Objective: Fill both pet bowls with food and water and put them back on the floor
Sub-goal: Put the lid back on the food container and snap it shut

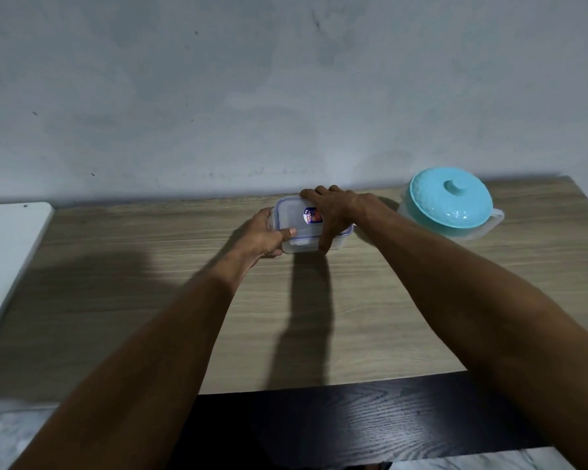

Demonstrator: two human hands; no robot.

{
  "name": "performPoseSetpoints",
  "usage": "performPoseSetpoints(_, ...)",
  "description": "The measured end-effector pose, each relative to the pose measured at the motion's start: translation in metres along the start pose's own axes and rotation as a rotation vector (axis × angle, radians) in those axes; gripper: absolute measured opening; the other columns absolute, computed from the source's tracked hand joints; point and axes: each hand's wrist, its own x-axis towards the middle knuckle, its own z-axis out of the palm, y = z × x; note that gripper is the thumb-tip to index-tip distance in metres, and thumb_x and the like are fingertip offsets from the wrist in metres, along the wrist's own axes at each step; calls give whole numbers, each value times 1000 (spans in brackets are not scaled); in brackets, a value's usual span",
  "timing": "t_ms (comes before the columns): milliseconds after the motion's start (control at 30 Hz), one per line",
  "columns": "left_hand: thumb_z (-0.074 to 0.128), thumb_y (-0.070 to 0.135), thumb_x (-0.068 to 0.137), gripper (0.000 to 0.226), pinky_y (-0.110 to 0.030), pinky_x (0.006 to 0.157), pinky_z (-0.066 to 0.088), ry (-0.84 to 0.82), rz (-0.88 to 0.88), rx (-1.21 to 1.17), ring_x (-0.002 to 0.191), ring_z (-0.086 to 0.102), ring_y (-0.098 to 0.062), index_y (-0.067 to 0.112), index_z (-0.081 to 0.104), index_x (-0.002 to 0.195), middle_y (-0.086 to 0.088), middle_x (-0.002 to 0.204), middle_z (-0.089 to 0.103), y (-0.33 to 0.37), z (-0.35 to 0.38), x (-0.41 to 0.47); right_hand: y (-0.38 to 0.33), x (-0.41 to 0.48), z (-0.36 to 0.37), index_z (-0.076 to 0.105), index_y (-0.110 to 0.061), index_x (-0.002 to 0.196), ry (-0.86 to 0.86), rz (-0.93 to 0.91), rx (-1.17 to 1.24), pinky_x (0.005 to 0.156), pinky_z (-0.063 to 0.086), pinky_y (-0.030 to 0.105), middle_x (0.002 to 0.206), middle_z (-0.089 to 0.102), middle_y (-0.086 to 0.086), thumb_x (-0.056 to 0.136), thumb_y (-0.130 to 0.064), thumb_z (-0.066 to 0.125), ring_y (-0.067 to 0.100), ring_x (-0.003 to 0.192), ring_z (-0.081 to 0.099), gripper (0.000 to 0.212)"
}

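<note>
A clear rectangular plastic container (294,217) with a lid and a red-and-blue sticker rests on the wooden table (150,283) near the wall. My left hand (263,237) grips its left side, thumb on the lid. From above, my right hand (333,208) covers the right part of the lid, with fingers over the far edge and thumb down the front. A translucent jug with a turquoise lid (450,206) stands to the right. No pet bowls are in view.
The grey wall (286,96) rises right behind the table. A white surface (7,252) adjoins the table on the left. A dark wooden panel (353,422) lies below the table's front edge, with pale marbled floor (14,432) at the corners.
</note>
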Motion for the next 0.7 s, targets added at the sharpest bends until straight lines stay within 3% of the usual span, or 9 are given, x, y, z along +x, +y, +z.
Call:
performPoseSetpoints(133, 78, 27, 81, 67, -46, 77, 62, 14, -14, 8, 95, 70, -30, 23, 44, 138, -10, 129, 57, 3, 0, -5, 1, 5, 4, 12, -27, 152, 12, -2, 6, 107, 40, 52, 150, 33, 2, 45, -51, 92, 29, 137, 33, 136)
performPoseSetpoints(200, 78, 26, 81, 67, -44, 76, 62, 16, -16, 2, 97, 69, -30, 23, 44, 139, -10, 130, 57, 4, 0, -8, 3, 2, 9, 6, -26, 155, 33, 8, 57, 113, 32, 53, 156, 25, 5, 51, -51, 91, 30, 145, 22, 136)
performPoseSetpoints(300, 78, 27, 81, 64, -40, 73, 62, 23, 4, -13, 93, 69, -25, 24, 48, 136, -7, 126, 59, 4, 0, -12, 6, -14, 25, 7, -16, 157, 171, 73, 448, 122, 19, 48, 164, 14, 9, 67, -56, 82, 28, 152, 9, 123)
performPoseSetpoints(367, 80, 27, 79, 60, -38, 69, 62, 36, 24, -43, 84, 70, -23, 27, 52, 132, -8, 121, 64, 4, 1, -15, 7, -24, 44, 31, -4, 149, 401, 185, 728, 115, 29, 36, 155, 34, 18, 83, -48, 71, 32, 145, 30, 88)
performPoseSetpoints(433, 81, 30, 75, 60, -45, 70, 63, 53, 25, -38, 80, 70, -24, 28, 54, 128, -6, 113, 66, 3, 1, -15, 4, -30, 65, 53, -2, 127, 547, 341, 896, 97, 41, 36, 134, 57, 23, 92, -43, 62, 39, 126, 52, 55)
performPoseSetpoints(567, 81, 43, 64, 57, -52, 71, 62, 103, 49, 0, 69, 70, -26, 35, 52, 112, -5, 101, 64, 4, 3, -19, -10, -30, 84, 62, -3, 120, 642, 539, 1171, 96, 47, 40, 122, 65, 24, 92, -49, 58, 43, 117, 57, 54)
performPoseSetpoints(633, 81, 44, 65, 62, -44, 69, 62, 143, 65, 29, 81, 72, -30, 29, 52, 117, -8, 109, 64, 10, 5, -29, -13, -28, 82, 63, -4, 120, 650, 574, 1207, 98, 48, 43, 122, 66, 23, 91, -50, 59, 43, 117, 58, 55)
performPoseSetpoints(700, 79, 27, 79, 63, -33, 65, 57, 174, 65, 23, 100, 68, -36, 14, 48, 131, -13, 121, 60, 13, 10, -33, -13, -26, 80, 64, -3, 118, 637, 592, 1220, 98, 49, 45, 120, 67, 23, 90, -50, 61, 42, 116, 59, 55)
